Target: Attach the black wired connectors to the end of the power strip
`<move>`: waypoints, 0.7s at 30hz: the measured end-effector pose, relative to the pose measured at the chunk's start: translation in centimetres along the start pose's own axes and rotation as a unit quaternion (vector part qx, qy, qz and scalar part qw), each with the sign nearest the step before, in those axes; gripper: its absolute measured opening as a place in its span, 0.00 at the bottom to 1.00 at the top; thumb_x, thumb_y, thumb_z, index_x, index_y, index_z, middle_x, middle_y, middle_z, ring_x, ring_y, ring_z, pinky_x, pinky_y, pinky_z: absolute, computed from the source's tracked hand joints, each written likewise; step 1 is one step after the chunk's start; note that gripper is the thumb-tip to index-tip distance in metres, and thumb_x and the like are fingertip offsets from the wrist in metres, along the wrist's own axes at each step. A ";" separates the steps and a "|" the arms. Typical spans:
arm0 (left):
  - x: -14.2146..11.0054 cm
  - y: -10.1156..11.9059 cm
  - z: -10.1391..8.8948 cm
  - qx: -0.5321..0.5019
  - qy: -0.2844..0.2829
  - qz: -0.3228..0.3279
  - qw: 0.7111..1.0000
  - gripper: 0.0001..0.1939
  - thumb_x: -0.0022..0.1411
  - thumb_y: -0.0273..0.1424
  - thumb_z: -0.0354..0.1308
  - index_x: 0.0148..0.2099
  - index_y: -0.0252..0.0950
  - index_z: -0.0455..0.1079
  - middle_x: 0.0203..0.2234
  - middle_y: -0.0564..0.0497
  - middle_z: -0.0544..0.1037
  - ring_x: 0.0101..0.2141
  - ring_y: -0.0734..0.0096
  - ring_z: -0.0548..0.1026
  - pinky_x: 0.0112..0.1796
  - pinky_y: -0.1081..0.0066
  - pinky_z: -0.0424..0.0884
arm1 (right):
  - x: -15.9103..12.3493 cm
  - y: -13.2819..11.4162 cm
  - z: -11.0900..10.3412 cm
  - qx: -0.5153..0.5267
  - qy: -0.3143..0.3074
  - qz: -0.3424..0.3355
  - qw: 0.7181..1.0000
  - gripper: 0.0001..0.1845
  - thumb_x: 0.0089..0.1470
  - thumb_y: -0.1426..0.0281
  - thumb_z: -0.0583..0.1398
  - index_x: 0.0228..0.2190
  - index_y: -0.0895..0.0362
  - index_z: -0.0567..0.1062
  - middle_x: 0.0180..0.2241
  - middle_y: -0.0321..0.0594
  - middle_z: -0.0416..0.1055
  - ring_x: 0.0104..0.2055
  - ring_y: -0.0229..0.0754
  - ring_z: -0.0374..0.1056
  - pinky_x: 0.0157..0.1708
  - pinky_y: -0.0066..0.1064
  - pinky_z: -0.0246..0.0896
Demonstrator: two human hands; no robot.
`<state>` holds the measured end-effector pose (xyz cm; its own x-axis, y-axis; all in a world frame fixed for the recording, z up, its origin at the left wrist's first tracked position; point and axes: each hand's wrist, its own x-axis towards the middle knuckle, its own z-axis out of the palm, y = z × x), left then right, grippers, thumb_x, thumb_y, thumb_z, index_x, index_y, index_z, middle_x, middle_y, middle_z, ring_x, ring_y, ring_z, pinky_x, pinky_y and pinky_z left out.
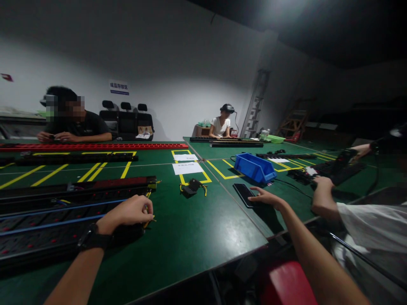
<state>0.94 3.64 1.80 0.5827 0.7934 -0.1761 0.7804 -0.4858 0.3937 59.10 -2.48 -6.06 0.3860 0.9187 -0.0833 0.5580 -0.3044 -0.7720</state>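
My left hand [136, 210], with a dark watch on its wrist, is at the right end of the black power strips [41, 231]. Its fingers are curled together around a thin yellow wire [146, 208] that pokes out there; the fingertips are partly hidden. Blue lines run along the strips, which bear red dots. My right hand [265, 198] reaches over to a black smartphone [243, 194] lying flat on the green table [203, 237]. Its fingers are apart, with the fingertips on the phone's right edge. Between the hands lies a small black part with yellow wire ends [192, 187].
Behind the phone stands a blue bin [255, 168]. White paper sheets [187, 168] and yellow tape lines mark the table. A long red rail [95, 147] lies farther back. On the right a co-worker's hands [322, 186] handle black parts; two other people sit across.
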 end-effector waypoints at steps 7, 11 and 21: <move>-0.1 0.4 -0.3 0.010 -0.006 -0.003 1.000 0.16 0.52 0.41 0.59 0.35 0.35 0.80 0.27 0.46 0.82 0.30 0.63 0.77 0.30 0.69 0.64 | -0.1 -0.7 -0.7 0.033 -0.033 0.090 0.995 0.45 0.44 0.58 0.72 0.62 0.56 0.68 0.54 0.54 0.73 0.53 0.56 0.71 0.48 0.37 0.68; -0.2 0.6 -0.3 0.016 -0.004 -0.006 1.000 0.16 0.52 0.41 0.59 0.35 0.36 0.80 0.26 0.47 0.81 0.29 0.63 0.77 0.30 0.70 0.64 | -0.1 -0.4 -0.7 0.073 -0.039 0.092 0.992 0.45 0.47 0.58 0.71 0.63 0.58 0.67 0.55 0.54 0.73 0.53 0.55 0.72 0.48 0.36 0.69; -0.2 0.4 -0.3 0.002 0.003 0.002 1.000 0.17 0.52 0.44 0.59 0.34 0.37 0.80 0.26 0.48 0.81 0.29 0.64 0.76 0.30 0.70 0.64 | 0.8 0.0 0.1 0.062 0.021 0.048 0.997 0.23 0.49 0.61 0.66 0.45 0.61 0.81 0.42 0.49 0.80 0.46 0.54 0.75 0.43 0.36 0.69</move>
<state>1.04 3.42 2.24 0.5847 0.7936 -0.1685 0.7788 -0.4910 0.3904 59.38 -1.78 -6.18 0.4647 0.8748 -0.1369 0.4220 -0.3547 -0.8343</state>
